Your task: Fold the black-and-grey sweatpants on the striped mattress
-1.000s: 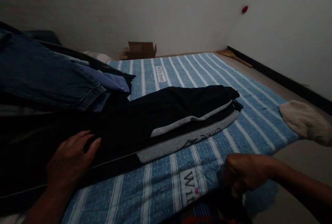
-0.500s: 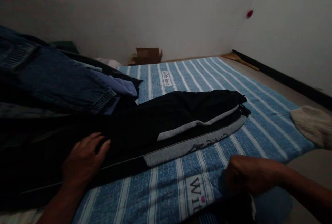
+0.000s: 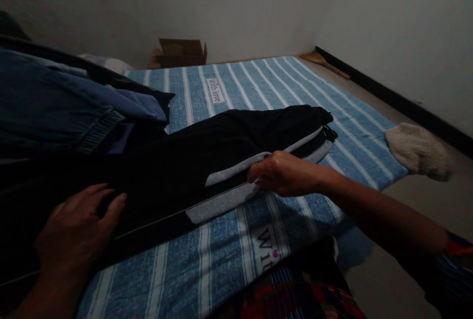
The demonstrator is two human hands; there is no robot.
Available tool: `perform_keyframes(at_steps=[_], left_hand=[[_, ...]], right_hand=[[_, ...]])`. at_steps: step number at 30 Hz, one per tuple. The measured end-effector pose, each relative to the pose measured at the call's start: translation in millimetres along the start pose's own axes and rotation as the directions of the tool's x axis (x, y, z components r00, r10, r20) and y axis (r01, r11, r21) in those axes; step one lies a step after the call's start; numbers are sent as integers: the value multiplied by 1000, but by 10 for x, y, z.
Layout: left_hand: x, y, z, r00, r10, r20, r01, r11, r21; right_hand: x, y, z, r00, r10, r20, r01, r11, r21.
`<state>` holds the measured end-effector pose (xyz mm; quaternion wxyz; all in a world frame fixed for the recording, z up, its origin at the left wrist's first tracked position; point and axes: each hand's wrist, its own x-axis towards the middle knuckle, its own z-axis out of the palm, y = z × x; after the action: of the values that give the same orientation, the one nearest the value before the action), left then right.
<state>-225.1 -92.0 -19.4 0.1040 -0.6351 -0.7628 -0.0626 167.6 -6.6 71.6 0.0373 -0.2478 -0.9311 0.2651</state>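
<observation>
Head view, hands: left (image 3: 76,228) flat on black trousers (image 3: 207,154), right (image 3: 283,174) pinching them, blanket (image 3: 229,260) reading "With love" (image 3: 215,90)

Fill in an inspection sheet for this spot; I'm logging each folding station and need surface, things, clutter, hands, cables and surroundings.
Surface: blue striped sheet spread on the floor, printed labels showing.
Job's things: black trousers with grey bands, lying flat along the sheet.
Clutter: clothes pile at left; pale sock at the sheet's corner; red plaid cloth in the foreground.
Hands: left hand flat on the trousers; right hand on the grey band, grip not clear.
Cables: nothing seen.
Surroundings: white walls, black skirting, cardboard box by the wall.
</observation>
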Motion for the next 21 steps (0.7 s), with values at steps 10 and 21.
perform_keyframes(at_steps=[10, 21], left_hand=[[-33, 95, -108, 1000, -5, 7, 5, 1000, -18], [-114, 68, -92, 995, 27, -92, -32, 998, -47]], right_hand=[[568, -5, 76, 992, 2, -122, -40, 950, -310], [405, 258, 594, 989, -65, -131, -11, 862, -507]])
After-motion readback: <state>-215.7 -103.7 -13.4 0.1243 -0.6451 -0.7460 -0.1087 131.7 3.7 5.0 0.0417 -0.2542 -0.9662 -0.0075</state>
